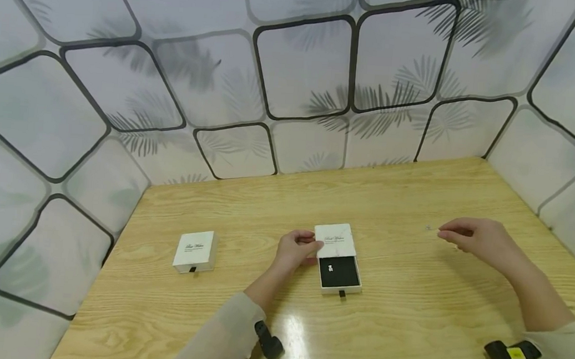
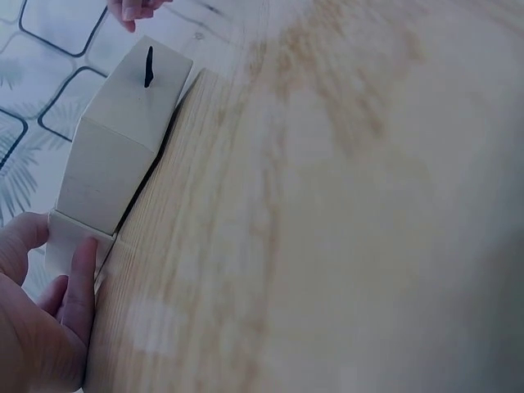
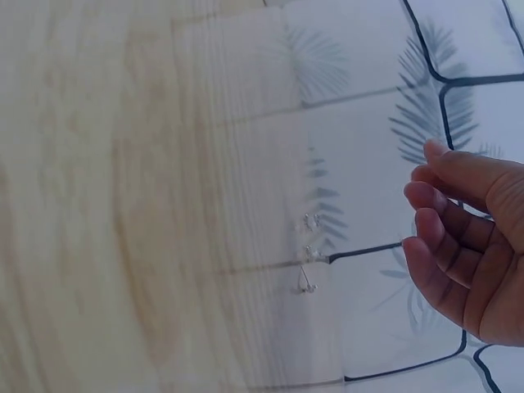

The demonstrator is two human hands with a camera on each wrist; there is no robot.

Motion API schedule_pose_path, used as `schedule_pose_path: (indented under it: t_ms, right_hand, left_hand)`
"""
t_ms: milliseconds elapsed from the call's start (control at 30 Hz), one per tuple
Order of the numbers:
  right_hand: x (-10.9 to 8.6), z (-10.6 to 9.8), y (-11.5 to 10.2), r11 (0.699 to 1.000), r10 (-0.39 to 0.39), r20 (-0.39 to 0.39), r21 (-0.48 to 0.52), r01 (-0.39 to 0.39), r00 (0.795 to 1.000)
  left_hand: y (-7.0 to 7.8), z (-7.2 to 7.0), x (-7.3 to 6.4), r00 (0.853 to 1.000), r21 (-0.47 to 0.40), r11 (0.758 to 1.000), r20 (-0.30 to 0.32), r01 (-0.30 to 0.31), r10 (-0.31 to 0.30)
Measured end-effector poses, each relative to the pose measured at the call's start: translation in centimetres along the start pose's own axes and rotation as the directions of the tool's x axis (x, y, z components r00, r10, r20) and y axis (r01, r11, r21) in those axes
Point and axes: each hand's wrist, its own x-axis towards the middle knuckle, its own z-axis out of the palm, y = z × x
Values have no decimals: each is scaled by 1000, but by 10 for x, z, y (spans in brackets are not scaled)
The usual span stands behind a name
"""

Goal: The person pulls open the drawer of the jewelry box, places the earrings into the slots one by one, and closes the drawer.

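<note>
The slid-open white box [image 1: 337,243] holds one silvery stud [image 1: 331,268]; tiny earrings [image 3: 308,287] lie apart.

The table [image 1: 408,321] looks like smooth grained wood, glossy towards the near side. The closed box [image 1: 194,250] on the left and the open box [image 1: 335,240] look like smooth matt card, the lining [image 1: 344,278] dull black, the small ornament [image 1: 330,268] metallic; the left sleeve [image 1: 224,333] is matt cloth.
</note>
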Motion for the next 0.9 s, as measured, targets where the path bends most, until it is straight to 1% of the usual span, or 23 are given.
schedule_pose_path:
  t_ms: [233,400,633,767,900]
  right_hand:
    - [-2,-7,11,1000,17,11,-3,-17,1000]
    - [-2,-9,18,1000,31,14,-2,-31,999]
    - [-3,-8,27,998,61,36,2,-61,998]
    - [-1,-6,34,997,73,50,8,-74,996]
    - [2,-5,41,996,93,72,-2,-93,993]
  left_hand:
    - [1,0,0,1000,0,1000,-2,0,0]
    - [0,0,0,1000,0,1000,-2,-6,6]
    - [-2,1,-1,1000,-3,1000,3,-16,16]
    - [-2,1,-1,1000,-14,1000,5,-19,19]
    - [-2,0,-1,1000,-8,1000,5,-21,21]
